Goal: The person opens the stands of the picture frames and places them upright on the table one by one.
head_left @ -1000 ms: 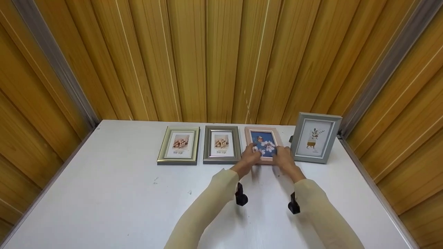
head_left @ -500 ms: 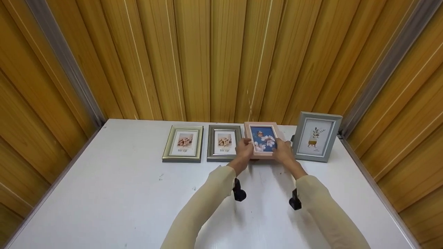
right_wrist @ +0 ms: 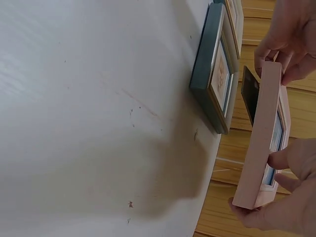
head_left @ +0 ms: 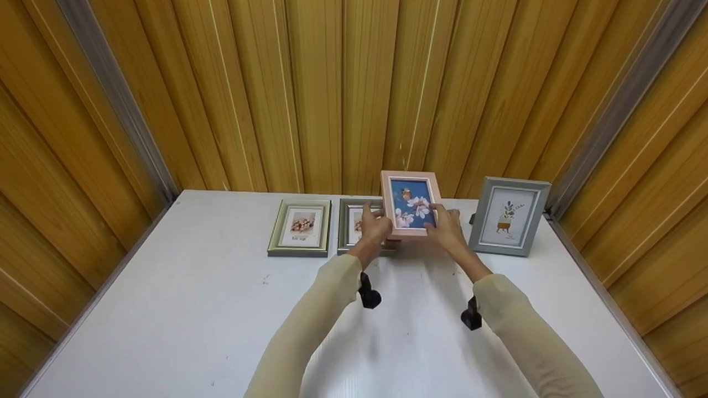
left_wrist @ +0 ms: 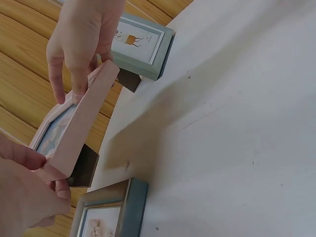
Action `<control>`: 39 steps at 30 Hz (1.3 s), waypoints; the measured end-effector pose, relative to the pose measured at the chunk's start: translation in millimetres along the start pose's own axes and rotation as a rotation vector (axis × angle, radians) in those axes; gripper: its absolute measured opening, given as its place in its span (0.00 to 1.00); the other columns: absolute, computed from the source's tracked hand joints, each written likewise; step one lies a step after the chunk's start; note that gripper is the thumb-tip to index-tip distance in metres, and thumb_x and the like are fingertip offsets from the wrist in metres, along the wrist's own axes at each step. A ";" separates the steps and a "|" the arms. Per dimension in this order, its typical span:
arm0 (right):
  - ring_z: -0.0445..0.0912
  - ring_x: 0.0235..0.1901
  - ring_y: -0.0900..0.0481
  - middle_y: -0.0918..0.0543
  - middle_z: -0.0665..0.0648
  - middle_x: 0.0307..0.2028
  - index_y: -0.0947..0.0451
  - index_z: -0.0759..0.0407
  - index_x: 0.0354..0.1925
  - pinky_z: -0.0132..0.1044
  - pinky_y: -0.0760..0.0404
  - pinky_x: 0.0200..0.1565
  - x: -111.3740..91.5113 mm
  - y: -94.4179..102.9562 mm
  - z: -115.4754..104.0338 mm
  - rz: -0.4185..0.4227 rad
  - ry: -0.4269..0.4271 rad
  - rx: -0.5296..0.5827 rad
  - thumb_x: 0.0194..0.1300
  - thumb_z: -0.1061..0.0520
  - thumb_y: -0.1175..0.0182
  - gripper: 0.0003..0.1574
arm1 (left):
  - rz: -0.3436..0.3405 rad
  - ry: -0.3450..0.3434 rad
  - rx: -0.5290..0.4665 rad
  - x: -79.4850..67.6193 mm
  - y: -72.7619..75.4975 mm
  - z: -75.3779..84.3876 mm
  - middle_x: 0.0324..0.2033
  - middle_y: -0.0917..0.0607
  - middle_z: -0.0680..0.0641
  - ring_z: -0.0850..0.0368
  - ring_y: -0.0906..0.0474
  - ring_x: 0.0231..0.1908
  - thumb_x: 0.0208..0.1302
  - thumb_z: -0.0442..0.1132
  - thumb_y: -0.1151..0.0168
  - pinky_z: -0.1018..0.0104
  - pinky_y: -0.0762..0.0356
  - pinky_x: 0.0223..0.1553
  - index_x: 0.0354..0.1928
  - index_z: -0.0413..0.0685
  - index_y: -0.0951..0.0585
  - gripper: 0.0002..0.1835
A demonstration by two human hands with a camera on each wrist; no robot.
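Both hands hold a pink photo frame (head_left: pixel 412 204) with a blue picture of white blossoms, raised above the table. My left hand (head_left: pixel 374 229) grips its left edge near the lower corner, thumb in front and fingers behind. On the other side, my right hand (head_left: pixel 447 228) pinches the right edge, fingertips on the picture side. A dark stand flap (right_wrist: pixel 251 91) juts out from the frame's back in the right wrist view. Lower down, a dark silver photo frame (head_left: pixel 343 229) lies on the table, partly hidden by my left hand and the pink frame.
A gold photo frame (head_left: pixel 300 228) lies left of the silver one. To the right, a grey-green photo frame (head_left: pixel 510 216) stands upright with a plant picture. The white table (head_left: pixel 193 309) ends at a wood-patterned wall (head_left: pixel 315 99).
Both hands have lifted the pink frame off the table and carried it up and slightly left, so it now overlaps the silver frame. The head view has shifted slightly.
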State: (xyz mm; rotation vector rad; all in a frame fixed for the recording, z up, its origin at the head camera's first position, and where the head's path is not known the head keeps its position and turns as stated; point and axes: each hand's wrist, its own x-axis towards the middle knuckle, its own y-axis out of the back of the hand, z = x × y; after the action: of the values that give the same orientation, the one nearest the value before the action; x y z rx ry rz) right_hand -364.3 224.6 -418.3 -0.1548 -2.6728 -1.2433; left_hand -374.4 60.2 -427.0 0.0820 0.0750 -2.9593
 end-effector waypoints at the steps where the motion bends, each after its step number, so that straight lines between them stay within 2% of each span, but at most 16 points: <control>1: 0.69 0.64 0.34 0.35 0.79 0.63 0.36 0.70 0.70 0.63 0.32 0.67 0.2 0.0 -2.1 0.010 0.002 0.030 0.69 0.66 0.42 0.34 | -0.004 -0.008 -0.013 0.7 2.8 2.8 0.61 0.19 0.37 0.53 0.20 0.43 0.54 0.20 0.51 0.74 0.31 0.27 0.78 0.43 0.42 0.45; 3: 0.68 0.66 0.35 0.36 0.77 0.65 0.38 0.68 0.72 0.62 0.33 0.68 0.8 0.1 -5.8 0.034 0.006 0.082 0.68 0.66 0.41 0.36 | -0.009 -0.017 -0.038 1.8 8.2 8.5 0.60 0.19 0.38 0.57 0.23 0.38 0.53 0.18 0.51 0.74 0.36 0.21 0.77 0.43 0.40 0.45; 6: 0.66 0.68 0.36 0.35 0.75 0.68 0.41 0.66 0.74 0.60 0.36 0.71 2.7 1.8 -12.3 0.073 0.012 0.152 0.67 0.66 0.40 0.40 | -0.029 -0.021 -0.079 3.0 16.9 16.4 0.60 0.21 0.39 0.60 0.26 0.35 0.53 0.17 0.51 0.76 0.38 0.18 0.76 0.44 0.39 0.45; 10: 0.64 0.69 0.31 0.31 0.72 0.69 0.44 0.65 0.76 0.56 0.31 0.71 6.1 7.0 -23.5 0.092 -0.049 0.288 0.70 0.66 0.42 0.41 | -0.068 -0.041 -0.172 4.4 32.3 24.8 0.61 0.24 0.36 0.60 0.30 0.30 0.53 0.14 0.52 0.77 0.37 0.18 0.77 0.42 0.41 0.45; 13: 0.64 0.67 0.26 0.27 0.72 0.66 0.43 0.66 0.76 0.53 0.26 0.69 7.7 12.0 -31.7 0.085 -0.114 0.374 0.71 0.66 0.43 0.40 | -0.086 -0.052 -0.173 4.3 45.3 28.6 0.62 0.24 0.36 0.59 0.30 0.33 0.53 0.14 0.52 0.77 0.34 0.19 0.76 0.42 0.40 0.45; 15: 0.63 0.66 0.25 0.25 0.73 0.65 0.41 0.67 0.75 0.51 0.26 0.69 8.0 15.4 -36.1 0.072 -0.136 0.402 0.71 0.66 0.43 0.38 | -0.094 -0.054 -0.141 2.7 52.9 31.3 0.63 0.24 0.38 0.59 0.28 0.39 0.52 0.14 0.50 0.76 0.32 0.20 0.76 0.43 0.38 0.45; 17: 0.62 0.66 0.25 0.25 0.73 0.65 0.39 0.69 0.74 0.50 0.27 0.70 7.7 18.3 -39.8 0.053 -0.139 0.421 0.71 0.67 0.43 0.37 | -0.110 -0.064 -0.136 0.4 59.1 34.2 0.62 0.24 0.39 0.58 0.28 0.44 0.51 0.14 0.49 0.75 0.31 0.21 0.75 0.44 0.36 0.45; 22: 0.61 0.66 0.26 0.26 0.71 0.66 0.38 0.69 0.74 0.50 0.28 0.70 6.5 21.5 -48.6 0.020 -0.133 0.452 0.71 0.66 0.43 0.36 | -0.128 -0.101 -0.162 -5.8 69.5 39.3 0.59 0.24 0.41 0.55 0.26 0.46 0.48 0.13 0.48 0.74 0.27 0.28 0.73 0.43 0.33 0.45; 27: 0.60 0.66 0.26 0.26 0.69 0.67 0.38 0.65 0.75 0.50 0.28 0.70 6.6 14.7 -57.4 -0.009 -0.143 0.488 0.72 0.65 0.42 0.36 | -0.112 -0.117 -0.119 -15.3 81.1 42.9 0.58 0.23 0.42 0.54 0.25 0.49 0.47 0.15 0.46 0.73 0.24 0.34 0.72 0.42 0.31 0.44; 32: 0.59 0.67 0.29 0.29 0.69 0.68 0.38 0.65 0.75 0.52 0.28 0.71 6.8 5.2 -58.3 -0.073 -0.179 0.646 0.70 0.67 0.41 0.38 | -0.112 -0.193 -0.083 -28.4 90.2 52.4 0.56 0.23 0.41 0.53 0.26 0.49 0.45 0.15 0.48 0.71 0.26 0.36 0.72 0.41 0.30 0.44; 35: 0.60 0.67 0.29 0.31 0.69 0.70 0.40 0.65 0.75 0.54 0.28 0.70 7.6 2.0 -54.2 -0.108 -0.210 0.762 0.70 0.68 0.42 0.38 | -0.134 -0.254 -0.031 -37.4 88.9 58.2 0.57 0.25 0.41 0.54 0.27 0.50 0.46 0.16 0.47 0.70 0.26 0.42 0.72 0.41 0.31 0.44; 39: 0.60 0.70 0.31 0.34 0.68 0.72 0.43 0.64 0.76 0.57 0.30 0.70 6.8 0.4 -48.5 -0.159 -0.266 0.852 0.72 0.67 0.43 0.39 | -0.178 -0.319 0.058 -51.7 82.6 63.3 0.58 0.28 0.42 0.53 0.28 0.51 0.49 0.18 0.41 0.65 0.22 0.49 0.73 0.44 0.32 0.43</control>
State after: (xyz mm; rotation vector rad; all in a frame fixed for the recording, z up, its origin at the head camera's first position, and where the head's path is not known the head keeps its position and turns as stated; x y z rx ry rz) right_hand -364.7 187.8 -386.0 0.0231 -3.2243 -0.0215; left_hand -311.9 -15.3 -364.6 -0.4079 -0.0498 -3.1078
